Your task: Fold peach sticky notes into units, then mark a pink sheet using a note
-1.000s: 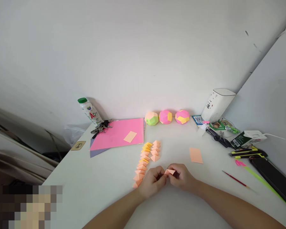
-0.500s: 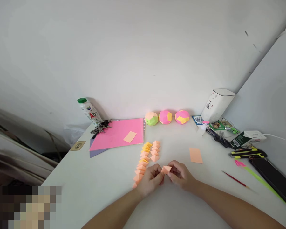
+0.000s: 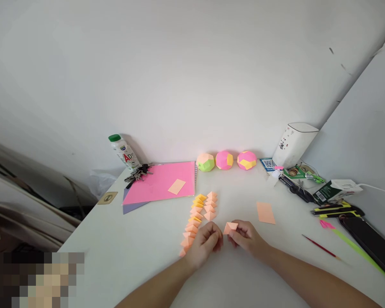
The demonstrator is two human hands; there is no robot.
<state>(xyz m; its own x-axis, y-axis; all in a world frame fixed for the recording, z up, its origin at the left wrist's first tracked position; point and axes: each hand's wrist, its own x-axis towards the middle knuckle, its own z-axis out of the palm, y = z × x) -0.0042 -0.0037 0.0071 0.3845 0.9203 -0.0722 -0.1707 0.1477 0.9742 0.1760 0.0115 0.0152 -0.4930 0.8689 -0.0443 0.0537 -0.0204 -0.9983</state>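
A small folded peach paper piece [image 3: 230, 227] with pointed corners is pinched between the thumb and fingers of my right hand [image 3: 248, 239]. Close to its left side, my left hand [image 3: 205, 242] is curled with thumb against fingers, and no paper shows in it. A narrow gap separates that hand from the piece. Left of the hands, a long row of similar folded pieces [image 3: 192, 225], peach and yellow, overlaps on the table; my left hand hides part of its near end. A shorter row of peach pieces [image 3: 210, 205] lies beside it. To the right rests a flat peach paper sheet [image 3: 266, 213].
Three paper balls [image 3: 224, 160] line the wall. A pink sheet [image 3: 158, 184] carries a peach slip [image 3: 176, 186] and keys [image 3: 139, 173], near a bottle [image 3: 124, 152]. Rightward are a thin red brush [image 3: 321, 247], a utility knife [image 3: 336, 209], a small box [image 3: 336, 190] and a white container [image 3: 294, 144].
My left fingers have come off the folded paper piece, which both hands were touching. My right hand now holds it alone, slightly tilted and a little farther right.
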